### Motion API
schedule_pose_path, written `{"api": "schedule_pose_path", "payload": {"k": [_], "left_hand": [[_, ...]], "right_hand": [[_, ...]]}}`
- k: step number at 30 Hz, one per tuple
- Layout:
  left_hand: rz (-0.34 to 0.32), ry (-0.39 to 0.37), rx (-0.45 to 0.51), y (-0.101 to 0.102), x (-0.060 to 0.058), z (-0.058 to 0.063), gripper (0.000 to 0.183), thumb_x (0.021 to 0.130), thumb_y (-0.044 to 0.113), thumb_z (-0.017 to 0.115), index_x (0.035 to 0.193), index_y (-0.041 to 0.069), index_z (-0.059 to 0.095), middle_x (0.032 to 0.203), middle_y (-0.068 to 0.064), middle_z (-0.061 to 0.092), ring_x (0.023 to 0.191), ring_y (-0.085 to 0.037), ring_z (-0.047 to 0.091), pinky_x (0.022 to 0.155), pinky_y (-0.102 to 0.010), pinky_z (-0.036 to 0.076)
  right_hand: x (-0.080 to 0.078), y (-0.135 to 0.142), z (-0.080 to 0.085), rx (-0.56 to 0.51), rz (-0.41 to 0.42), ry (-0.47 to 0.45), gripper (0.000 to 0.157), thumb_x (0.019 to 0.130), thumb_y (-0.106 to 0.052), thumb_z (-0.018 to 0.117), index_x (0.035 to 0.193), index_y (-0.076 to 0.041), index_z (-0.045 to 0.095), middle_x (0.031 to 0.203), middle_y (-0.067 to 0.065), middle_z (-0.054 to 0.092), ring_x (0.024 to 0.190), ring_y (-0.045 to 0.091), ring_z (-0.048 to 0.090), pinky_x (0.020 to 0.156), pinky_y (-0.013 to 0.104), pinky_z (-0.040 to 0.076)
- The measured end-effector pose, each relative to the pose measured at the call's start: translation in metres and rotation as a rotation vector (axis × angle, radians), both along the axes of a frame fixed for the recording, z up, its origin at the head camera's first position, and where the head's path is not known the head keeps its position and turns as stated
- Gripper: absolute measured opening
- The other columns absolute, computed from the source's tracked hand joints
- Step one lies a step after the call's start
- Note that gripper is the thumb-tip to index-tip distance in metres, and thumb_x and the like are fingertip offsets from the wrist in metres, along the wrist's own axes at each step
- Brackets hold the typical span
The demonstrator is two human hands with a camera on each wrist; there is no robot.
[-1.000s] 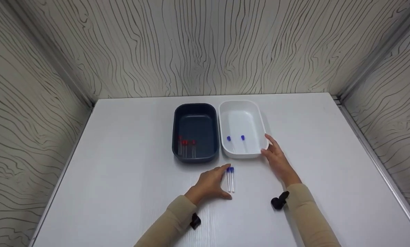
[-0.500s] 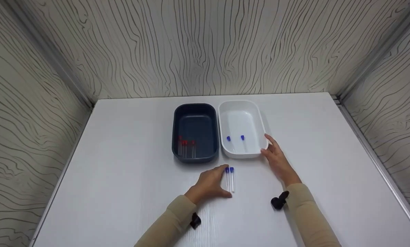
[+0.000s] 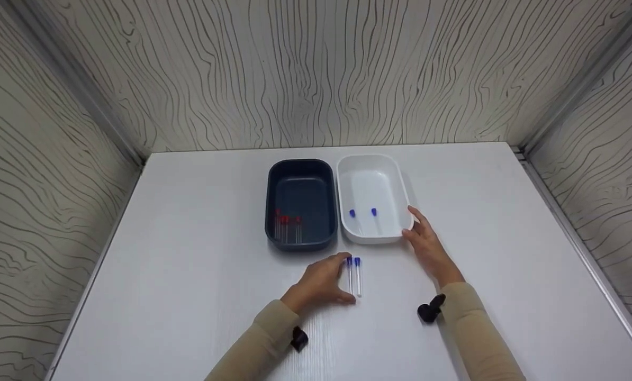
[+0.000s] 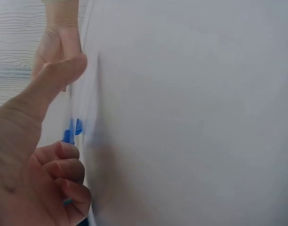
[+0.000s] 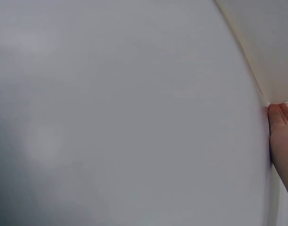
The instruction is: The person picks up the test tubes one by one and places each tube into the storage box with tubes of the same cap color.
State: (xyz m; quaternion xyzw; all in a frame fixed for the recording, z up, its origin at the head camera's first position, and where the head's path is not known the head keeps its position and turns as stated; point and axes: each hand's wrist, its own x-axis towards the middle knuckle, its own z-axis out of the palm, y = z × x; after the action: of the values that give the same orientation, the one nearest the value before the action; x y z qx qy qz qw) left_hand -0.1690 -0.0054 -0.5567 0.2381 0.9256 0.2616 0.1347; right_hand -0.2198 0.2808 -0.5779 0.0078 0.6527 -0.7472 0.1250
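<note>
Two slim clear tubes with blue caps lie side by side on the white table in front of the trays. My left hand (image 3: 320,280) pinches the left tube (image 3: 350,277) end to end, index finger at its cap and thumb at its lower end. The other tube (image 3: 358,278) lies just right of it. In the left wrist view, blue caps (image 4: 68,136) show by the curled fingers. My right hand (image 3: 428,248) holds the near right corner of the white tray (image 3: 378,239), its fingers (image 5: 276,115) against the tray wall in the right wrist view.
Two blue-capped tubes (image 3: 374,212) lie inside the white tray. Against its left side stands a dark blue tray (image 3: 303,246) with several red-capped tubes (image 3: 285,220) at its near left. Wood-grain panels (image 3: 316,74) enclose the table at the back and sides.
The left tube has shifted slightly left together with my left hand, widening the gap to the other tube. My right hand and both trays have stayed in place.
</note>
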Motion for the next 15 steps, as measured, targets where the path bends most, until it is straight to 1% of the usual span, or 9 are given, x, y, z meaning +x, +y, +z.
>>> {"api": "schedule_pose_path", "payload": {"k": [3,5,7,9,11,13,15], "left_hand": [[-0.007,0.003,0.002,-0.001,-0.002,0.008,0.097,0.056,0.048,0.084,0.137,0.018,0.040,0.113,-0.001,0.063,0.099,-0.014,0.059,0.090,-0.031,0.049],[-0.014,-0.001,0.003,-0.001,-0.003,0.015,0.097,0.056,0.049,0.084,0.137,0.019,0.040,0.099,0.002,0.062,0.084,-0.010,0.054,0.078,-0.028,0.048],[-0.025,-0.002,0.003,0.000,-0.004,0.021,0.097,0.055,0.050,0.084,0.136,0.021,0.040,0.089,0.003,0.058,0.075,-0.008,0.048,0.068,-0.023,0.043],[-0.045,0.002,0.003,0.001,-0.005,0.028,0.097,0.055,0.051,0.083,0.137,0.021,0.040,0.085,0.004,0.056,0.071,-0.006,0.044,0.060,-0.020,0.038],[-0.065,0.003,0.017,0.003,-0.005,0.036,0.097,0.056,0.050,0.083,0.137,0.021,0.039,0.083,0.003,0.055,0.068,-0.006,0.041,0.056,-0.018,0.033],[-0.085,0.004,0.033,0.005,-0.007,0.042,0.096,0.057,0.049,0.083,0.138,0.019,0.039,0.084,-0.001,0.056,0.067,-0.006,0.040,0.054,-0.017,0.030],[-0.091,0.000,0.048,0.006,-0.008,0.048,0.097,0.058,0.049,0.082,0.139,0.019,0.038,0.086,-0.004,0.058,0.067,-0.006,0.040,0.054,-0.016,0.030]], "right_hand": [[0.000,-0.001,0.001,-0.004,0.002,0.000,0.069,0.094,-0.013,0.051,0.148,-0.026,0.010,0.156,0.016,0.007,0.146,0.030,0.010,0.121,0.045,0.004],[0.000,-0.002,0.002,-0.006,0.000,-0.007,0.070,0.093,-0.012,0.051,0.148,-0.025,0.011,0.156,0.015,0.006,0.146,0.029,0.009,0.121,0.045,0.005],[0.001,-0.002,0.002,-0.002,0.002,-0.006,0.069,0.093,-0.012,0.051,0.148,-0.025,0.010,0.157,0.015,0.006,0.146,0.030,0.009,0.121,0.045,0.004],[0.001,-0.002,0.003,-0.010,0.008,0.001,0.069,0.093,-0.011,0.051,0.148,-0.024,0.010,0.156,0.016,0.004,0.146,0.030,0.007,0.121,0.045,0.002],[0.001,-0.002,0.003,-0.014,0.011,0.009,0.070,0.093,-0.011,0.051,0.148,-0.024,0.010,0.156,0.017,0.005,0.146,0.030,0.007,0.121,0.045,0.002],[0.000,-0.001,0.003,-0.011,0.012,0.022,0.070,0.093,-0.011,0.052,0.148,-0.023,0.010,0.156,0.017,0.006,0.146,0.030,0.007,0.121,0.045,0.002],[0.000,-0.002,0.003,0.004,0.017,0.031,0.071,0.093,-0.012,0.052,0.149,-0.022,0.009,0.156,0.018,0.006,0.146,0.031,0.008,0.121,0.045,0.003]]}}
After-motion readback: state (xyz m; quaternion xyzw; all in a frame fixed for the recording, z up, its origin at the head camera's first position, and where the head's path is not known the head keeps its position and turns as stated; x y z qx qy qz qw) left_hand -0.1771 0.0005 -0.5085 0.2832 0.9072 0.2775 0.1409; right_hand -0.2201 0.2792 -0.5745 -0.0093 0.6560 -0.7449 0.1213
